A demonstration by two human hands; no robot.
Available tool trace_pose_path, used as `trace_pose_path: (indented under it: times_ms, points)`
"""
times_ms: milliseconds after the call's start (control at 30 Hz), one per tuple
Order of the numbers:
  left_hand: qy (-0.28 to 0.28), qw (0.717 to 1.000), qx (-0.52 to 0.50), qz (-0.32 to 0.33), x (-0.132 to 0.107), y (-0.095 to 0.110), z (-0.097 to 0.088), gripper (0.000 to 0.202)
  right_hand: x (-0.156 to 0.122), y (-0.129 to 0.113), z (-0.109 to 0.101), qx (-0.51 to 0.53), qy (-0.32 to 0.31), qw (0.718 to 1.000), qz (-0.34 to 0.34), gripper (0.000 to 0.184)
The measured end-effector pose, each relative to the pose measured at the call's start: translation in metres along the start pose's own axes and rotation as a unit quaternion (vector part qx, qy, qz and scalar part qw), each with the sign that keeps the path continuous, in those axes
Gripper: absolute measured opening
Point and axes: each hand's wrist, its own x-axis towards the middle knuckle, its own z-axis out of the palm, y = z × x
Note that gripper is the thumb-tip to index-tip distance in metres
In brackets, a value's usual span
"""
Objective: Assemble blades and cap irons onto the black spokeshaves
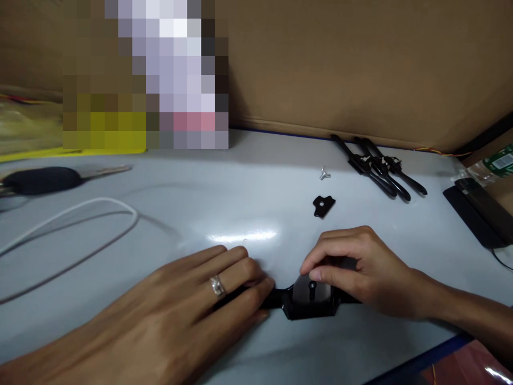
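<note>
A black spokeshave body (309, 314) lies across the grey table in front of me. My left hand (208, 305), with a silver ring on one finger, is closed around its left handle. On the middle of the body rests a dark flat blade (301, 290) with a keyhole-shaped slot over a screw. The thumb and fingertips of my right hand (356, 267) grip the blade's upper edge; that hand hides much of the right handle. Beyond it lie a small black cap plate (324, 206) with a hole and a silver thumbscrew (324, 174).
Several assembled black spokeshaves (380, 168) lie together near the brown back panel (360, 69). A dark phone-like object (479, 214) is at far right, beside a plastic bottle (499, 162). To the left are a white cable (100, 200) and a black-handled tool (44, 181). A blurred patch covers the upper left.
</note>
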Motion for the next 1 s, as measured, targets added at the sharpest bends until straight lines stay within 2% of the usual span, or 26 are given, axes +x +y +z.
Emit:
trace_pose_path:
  times_ms: [300,467,633,833,900,967,1000]
  points:
    - [0.025,0.999,-0.037,-0.014,-0.005,0.001,0.01,0.03,0.001,0.0,0.0,-0.011,0.001,1.0,-0.007,0.023]
    - [0.031,0.999,-0.033,-0.015,0.0,0.003,0.006,0.026,0.0,-0.001,0.0,-0.022,-0.002,1.0,-0.008,0.021]
    - [0.008,0.999,-0.03,-0.013,-0.001,0.002,0.004,0.025,0.001,0.001,-0.001,-0.022,-0.006,1.0,-0.01,0.021]
    - [0.013,0.999,-0.042,-0.024,-0.009,0.001,0.006,0.028,0.0,-0.001,0.001,-0.03,-0.008,1.0,-0.002,0.019]
    - [0.014,0.999,-0.043,-0.021,-0.007,0.001,0.006,0.027,-0.001,-0.002,-0.002,-0.042,0.014,0.999,-0.02,0.016]
    - [0.018,0.999,-0.046,-0.016,-0.004,0.002,0.006,0.027,-0.003,-0.002,-0.009,-0.096,0.086,0.99,-0.063,0.019]
    - [0.017,0.999,-0.048,-0.013,-0.003,0.002,0.006,0.027,-0.003,0.0,-0.014,-0.141,0.136,0.976,-0.09,0.022]
